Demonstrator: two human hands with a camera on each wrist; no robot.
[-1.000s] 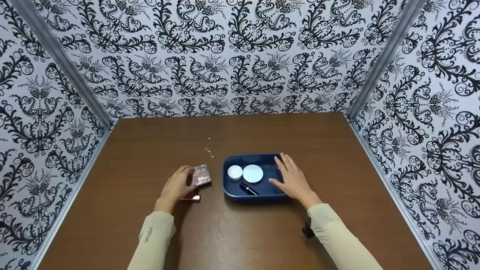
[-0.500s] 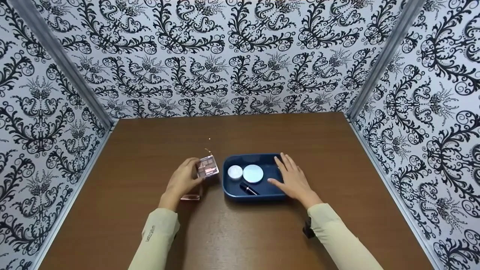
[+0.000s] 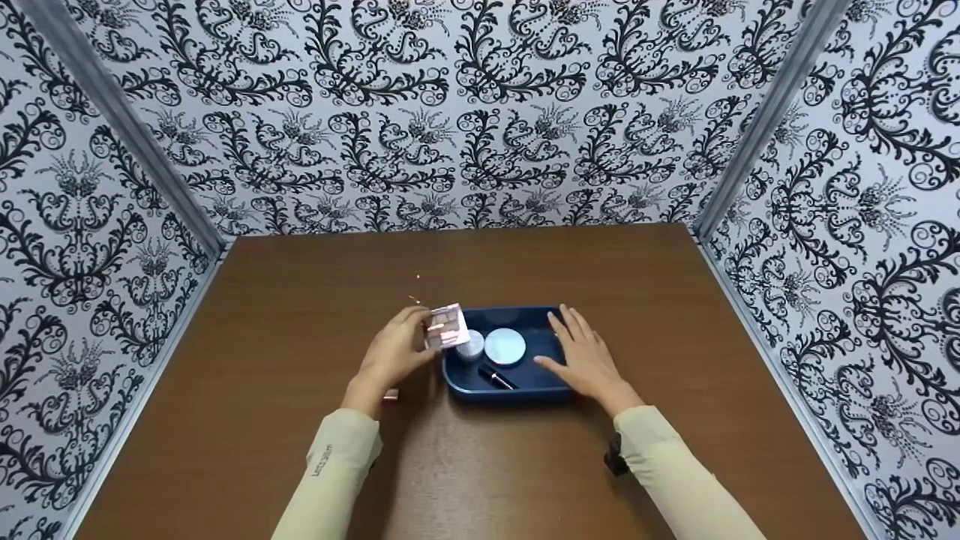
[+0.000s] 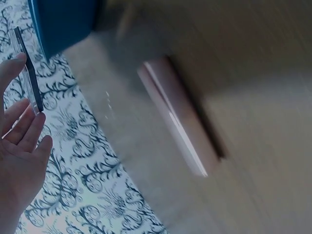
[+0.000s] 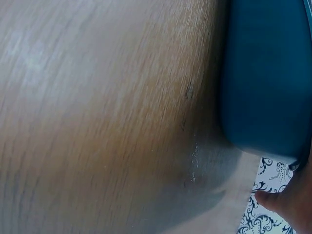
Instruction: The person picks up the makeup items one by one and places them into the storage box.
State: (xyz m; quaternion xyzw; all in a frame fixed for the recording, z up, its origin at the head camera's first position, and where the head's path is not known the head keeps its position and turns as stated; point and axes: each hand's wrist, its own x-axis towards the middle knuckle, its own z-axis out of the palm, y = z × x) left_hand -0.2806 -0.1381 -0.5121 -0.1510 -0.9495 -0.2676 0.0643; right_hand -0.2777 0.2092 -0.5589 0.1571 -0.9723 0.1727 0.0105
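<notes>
My left hand pinches a clear-lidded eyeshadow palette between thumb and fingers, tilted over the left end of a blue tray. Edge-on in the left wrist view, the palette shows a dark base. Inside the tray lie a small white round jar, partly covered by the palette, a larger pale round case and a black tube with a silver band. My right hand rests at the tray's right end, fingers spread and holding nothing.
On the brown table a glossy pink oblong item lies left of the tray, mostly hidden by my left wrist in the head view. Small bright flecks mark the tabletop behind the tray. Patterned walls enclose the table's back and sides.
My left hand has lifted the eyeshadow palette off the table and carried it right, over the tray's left end. The right hand and the tray have stayed in place.
</notes>
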